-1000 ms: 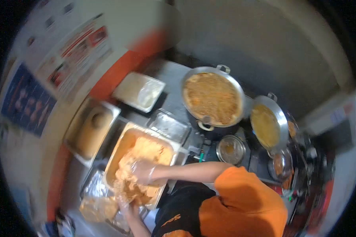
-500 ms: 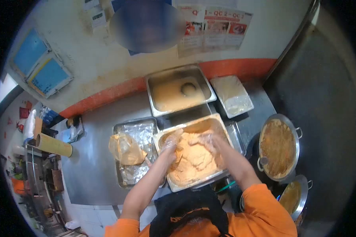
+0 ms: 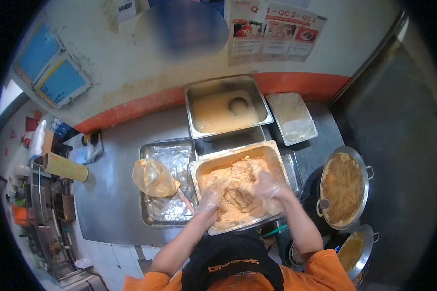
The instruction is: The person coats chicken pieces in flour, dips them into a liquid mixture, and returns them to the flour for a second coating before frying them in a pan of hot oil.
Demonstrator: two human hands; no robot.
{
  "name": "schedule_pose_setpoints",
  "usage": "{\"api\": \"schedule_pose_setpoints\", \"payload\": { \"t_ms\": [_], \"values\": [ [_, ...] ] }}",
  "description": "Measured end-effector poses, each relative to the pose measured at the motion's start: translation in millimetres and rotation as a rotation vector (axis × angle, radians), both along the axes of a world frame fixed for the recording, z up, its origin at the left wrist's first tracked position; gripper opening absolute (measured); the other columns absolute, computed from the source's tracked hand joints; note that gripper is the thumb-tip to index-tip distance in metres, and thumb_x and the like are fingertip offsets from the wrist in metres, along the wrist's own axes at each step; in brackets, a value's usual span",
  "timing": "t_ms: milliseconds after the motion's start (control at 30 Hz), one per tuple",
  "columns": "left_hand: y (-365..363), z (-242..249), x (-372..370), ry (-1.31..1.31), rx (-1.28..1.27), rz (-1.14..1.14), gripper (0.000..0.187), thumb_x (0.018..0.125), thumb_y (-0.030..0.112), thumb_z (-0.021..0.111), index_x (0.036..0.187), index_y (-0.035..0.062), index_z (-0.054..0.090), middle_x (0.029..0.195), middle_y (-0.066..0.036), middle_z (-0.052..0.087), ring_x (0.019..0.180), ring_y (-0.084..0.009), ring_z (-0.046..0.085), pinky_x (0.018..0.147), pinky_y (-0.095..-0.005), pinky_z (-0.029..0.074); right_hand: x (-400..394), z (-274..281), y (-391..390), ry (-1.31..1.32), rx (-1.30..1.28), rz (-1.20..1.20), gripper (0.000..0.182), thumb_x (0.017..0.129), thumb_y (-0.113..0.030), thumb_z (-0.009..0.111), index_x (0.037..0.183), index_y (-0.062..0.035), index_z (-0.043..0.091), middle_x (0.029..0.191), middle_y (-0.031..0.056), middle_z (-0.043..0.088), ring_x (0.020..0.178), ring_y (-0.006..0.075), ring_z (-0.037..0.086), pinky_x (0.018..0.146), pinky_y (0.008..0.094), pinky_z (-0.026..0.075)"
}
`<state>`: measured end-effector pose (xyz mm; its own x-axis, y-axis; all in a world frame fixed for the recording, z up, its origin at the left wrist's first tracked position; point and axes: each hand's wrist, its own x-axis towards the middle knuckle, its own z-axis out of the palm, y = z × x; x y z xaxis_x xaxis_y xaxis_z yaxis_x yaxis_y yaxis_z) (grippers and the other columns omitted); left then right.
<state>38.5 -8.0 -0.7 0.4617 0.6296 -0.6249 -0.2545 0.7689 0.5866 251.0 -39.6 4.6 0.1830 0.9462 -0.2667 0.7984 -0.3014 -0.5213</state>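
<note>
Both my hands wear clear plastic gloves and are down in a deep metal pan [image 3: 197,170] of orange-tinted flour [image 3: 218,175]. My left hand [image 3: 212,197] touches the flour on the near left side, its fingers smeared by motion. On the right, my right hand [image 3: 268,185] reaches into the pan with its fingers apart, somewhat blurred. Between them the flour is streaked and churned, darker in the middle; I cannot make out whether any pieces lie in it. Left of the pan, a clear plastic bag [image 3: 153,178] with orange residue rests on a shallow metal tray [image 3: 172,211].
Behind stands a metal pan [image 3: 193,131] of cloudy, pale orange liquid with a dark ring-like object in it. A white container [image 3: 292,119] is beside it. To the right are a large wok [image 3: 344,189] of bubbling oil and a second wok [image 3: 357,250].
My right hand has shifted slightly right and down. My left hand has moved lower in the pan. The flour between them is now stirred up and streaked. The view has shifted slightly.
</note>
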Motion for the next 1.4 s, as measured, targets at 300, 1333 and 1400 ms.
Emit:
{"api": "schedule_pose_setpoints", "payload": {
  "t_ms": [300,1333,1400],
  "values": [
    [-17,-3,-52,-0.096,-0.084,0.116,0.040,0.098,0.025,0.059,0.132,0.0063,0.049,0.122,-0.009,0.059,0.115,-0.0235,0.057,0.098,-0.0425,0.051,2,-60,64,-0.336,-0.294,0.023,0.038,0.077,-0.033,0.064,0.094,-0.0001,0.073,0.102,0.0240,0.069,0.098,0.0370,0.067,0.087,0.0432,0.053],
    [1,-58,-82,-0.399,-0.074,0.098,0.046,0.104,0.030,0.043,0.138,-0.0010,0.047,0.135,-0.017,0.055,0.122,-0.0304,0.056,0.104,-0.0466,0.047,0,-98,68,-0.302,-0.411,-0.159,0.057,0.080,-0.050,0.065,0.109,-0.0013,0.071,0.121,0.0233,0.064,0.115,0.0347,0.061,0.096,0.0410,0.049],
    [5,-50,-80,-0.459,-0.132,0.118,0.045,0.103,0.029,0.044,0.137,-0.0016,0.047,0.135,-0.016,0.055,0.121,-0.0301,0.056,0.103,-0.0461,0.047,28,-150,69,-0.262,-0.392,-0.215,0.056,0.076,-0.045,0.070,0.107,0.0003,0.070,0.115,0.0251,0.066,0.111,0.0357,0.064,0.092,0.0419,0.052]
  ]
}}
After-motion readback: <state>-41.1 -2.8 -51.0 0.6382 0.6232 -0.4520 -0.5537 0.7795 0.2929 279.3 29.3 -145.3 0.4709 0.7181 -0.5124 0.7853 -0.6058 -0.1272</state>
